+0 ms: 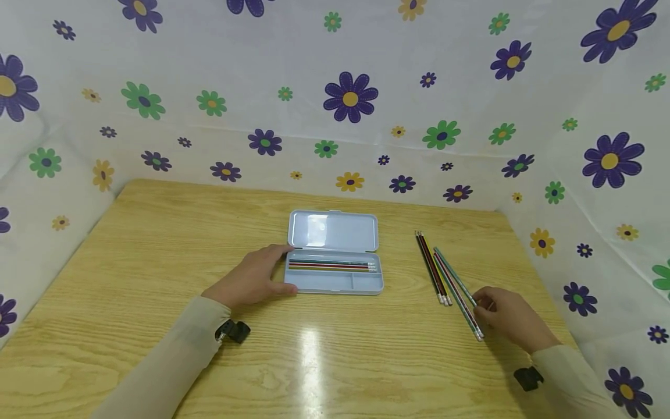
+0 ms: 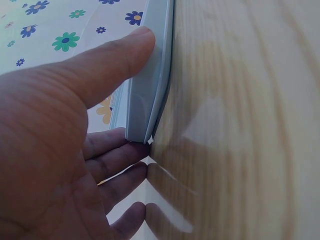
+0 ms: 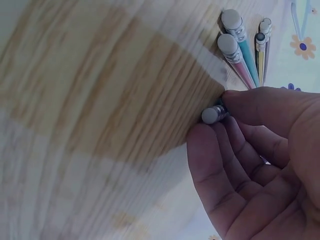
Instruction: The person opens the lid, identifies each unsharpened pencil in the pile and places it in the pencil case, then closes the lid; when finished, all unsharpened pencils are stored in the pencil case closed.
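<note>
Right hand (image 1: 510, 315) pinches a green pencil (image 1: 454, 275) by one end; spread left hand (image 1: 250, 278) touches the case (image 1: 320, 283).

Passing room between pencil case (image 1: 319, 283) and pencils (image 1: 432, 267)

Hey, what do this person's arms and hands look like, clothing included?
The left sleeve and right sleeve are long and pale beige. A small black gadget sits at the left wrist, a second gadget at the right. The left hand and right hand are bare, without gloves.
</note>
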The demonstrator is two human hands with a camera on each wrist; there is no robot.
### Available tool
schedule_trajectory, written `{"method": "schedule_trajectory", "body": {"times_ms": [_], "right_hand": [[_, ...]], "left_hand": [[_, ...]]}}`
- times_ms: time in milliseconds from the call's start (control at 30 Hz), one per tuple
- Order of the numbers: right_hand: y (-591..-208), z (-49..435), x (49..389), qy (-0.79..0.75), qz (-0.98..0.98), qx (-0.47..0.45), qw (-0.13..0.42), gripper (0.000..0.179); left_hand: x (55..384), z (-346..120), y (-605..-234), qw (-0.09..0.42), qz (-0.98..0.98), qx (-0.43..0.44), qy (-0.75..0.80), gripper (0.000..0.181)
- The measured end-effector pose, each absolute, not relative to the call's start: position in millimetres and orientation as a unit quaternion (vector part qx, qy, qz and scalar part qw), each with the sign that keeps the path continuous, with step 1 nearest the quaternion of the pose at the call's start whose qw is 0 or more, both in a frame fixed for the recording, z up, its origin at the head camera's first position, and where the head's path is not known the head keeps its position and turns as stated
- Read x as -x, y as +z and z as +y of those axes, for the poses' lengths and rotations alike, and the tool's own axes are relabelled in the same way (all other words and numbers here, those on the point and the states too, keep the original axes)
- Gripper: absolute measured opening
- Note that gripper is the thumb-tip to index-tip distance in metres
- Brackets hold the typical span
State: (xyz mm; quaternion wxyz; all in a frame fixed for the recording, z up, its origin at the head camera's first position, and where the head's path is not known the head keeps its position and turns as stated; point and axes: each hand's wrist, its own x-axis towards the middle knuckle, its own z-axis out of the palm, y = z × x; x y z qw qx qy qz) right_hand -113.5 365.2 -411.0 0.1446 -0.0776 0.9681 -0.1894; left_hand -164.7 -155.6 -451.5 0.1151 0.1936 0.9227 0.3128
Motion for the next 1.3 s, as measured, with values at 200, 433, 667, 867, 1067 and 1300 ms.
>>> {"method": "schedule_trajectory", "body": {"times_ms": [200,433,667,867,1067,1300], "right_hand": [[-412,364,115,-0.181,0.972,0.074,0.13,0.02],[-413,365,118,-0.158,0.98,0.076,0.098,0.016],[-414,364,119,-0.146,0.984,0.069,0.072,0.011],[-413,364,122,-0.151,0.984,0.075,0.054,0.014],[-411,358,120,-0.15,0.983,0.101,-0.001,0.019],[-408,344,119,-0.144,0.977,0.136,-0.073,0.018]], "left_hand": [[164,-156,-450,0.115,0.922,-0.197,0.313,0.097],[164,-156,-450,0.114,0.922,-0.197,0.313,0.097],[163,-155,-448,0.117,0.922,-0.195,0.314,0.096],[162,-156,-448,0.116,0.923,-0.195,0.312,0.098],[163,-155,-448,0.12,0.922,-0.192,0.316,0.097],[163,-155,-447,0.119,0.92,-0.194,0.318,0.097]]}}
